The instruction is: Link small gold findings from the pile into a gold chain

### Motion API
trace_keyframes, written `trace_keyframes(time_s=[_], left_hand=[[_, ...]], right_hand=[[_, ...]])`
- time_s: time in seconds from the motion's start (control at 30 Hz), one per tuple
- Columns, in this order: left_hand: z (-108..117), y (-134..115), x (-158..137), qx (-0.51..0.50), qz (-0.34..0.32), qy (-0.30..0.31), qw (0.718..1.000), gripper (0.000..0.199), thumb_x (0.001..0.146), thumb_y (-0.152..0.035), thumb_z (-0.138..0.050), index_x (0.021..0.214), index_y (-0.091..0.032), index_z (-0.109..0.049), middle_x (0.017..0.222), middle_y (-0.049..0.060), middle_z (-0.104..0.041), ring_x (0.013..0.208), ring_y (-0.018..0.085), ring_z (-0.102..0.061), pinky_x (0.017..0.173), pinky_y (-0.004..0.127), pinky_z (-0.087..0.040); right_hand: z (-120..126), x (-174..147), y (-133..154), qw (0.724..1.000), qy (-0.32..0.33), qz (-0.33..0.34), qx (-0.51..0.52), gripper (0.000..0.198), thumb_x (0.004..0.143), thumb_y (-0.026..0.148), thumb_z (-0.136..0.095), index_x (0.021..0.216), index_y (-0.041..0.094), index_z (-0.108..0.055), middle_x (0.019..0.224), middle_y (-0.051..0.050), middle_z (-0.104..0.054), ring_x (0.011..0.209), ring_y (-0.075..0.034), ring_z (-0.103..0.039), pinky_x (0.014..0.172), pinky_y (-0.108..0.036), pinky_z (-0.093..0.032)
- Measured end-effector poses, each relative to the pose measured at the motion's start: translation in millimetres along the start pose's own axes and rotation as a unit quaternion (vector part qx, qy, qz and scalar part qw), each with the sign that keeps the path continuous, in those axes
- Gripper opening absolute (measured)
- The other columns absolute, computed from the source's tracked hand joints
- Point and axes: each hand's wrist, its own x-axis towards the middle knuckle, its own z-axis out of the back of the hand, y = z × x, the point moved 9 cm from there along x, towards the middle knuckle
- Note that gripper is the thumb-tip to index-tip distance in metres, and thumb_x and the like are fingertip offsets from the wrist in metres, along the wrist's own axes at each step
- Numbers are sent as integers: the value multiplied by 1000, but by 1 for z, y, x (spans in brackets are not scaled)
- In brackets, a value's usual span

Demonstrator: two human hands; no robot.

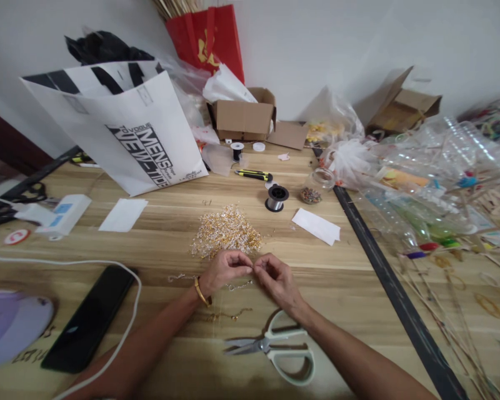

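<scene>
My left hand [227,270] and my right hand [278,280] meet fingertip to fingertip over the table, thumb and forefinger pinched on each. Whatever lies between the fingertips is too small to make out. Just beyond them spreads a pile of gold and silver chain pieces [229,230]. A short silver chain [237,286] lies beneath my hands, and a gold chain [229,315] rests nearer to me. Scissors with pale handles [275,347] lie with blades parted beside my right forearm. A gold bracelet [202,291] circles my left wrist.
Behind the pile are a wire spool [276,198], a yellow-black utility knife [253,175], a jar of beads [312,191] and white paper [316,225]. A phone [89,319] and white cable [137,300] lie left. A white bag [125,130] stands behind; plastic bottles [416,216] crowd the right.
</scene>
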Motion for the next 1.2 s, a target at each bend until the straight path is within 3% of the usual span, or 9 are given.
trace_keyframes(time_s=[0.63, 1.2], left_hand=[[0, -3, -1, -27, -5, -13, 1000, 16, 65, -26, -71, 70, -11, -66, 66, 2, -65, 64, 12, -56, 63, 22, -43], [0, -11, -3, 36, -37, -4, 999, 17, 70, -29, -67, 71, -11, -66, 68, 3, -65, 65, 13, -56, 63, 22, -43]], right_hand=[[-2, 1, 5, 999, 9, -12, 42, 25, 79, 41, -59, 75, 17, -53, 55, 4, -44, 47, -7, -36, 42, -20, -28], [-3, 1, 4, 999, 15, -16, 42, 26, 78, 42, -59, 74, 17, -53, 54, 4, -44, 46, -8, -37, 43, -20, -28]])
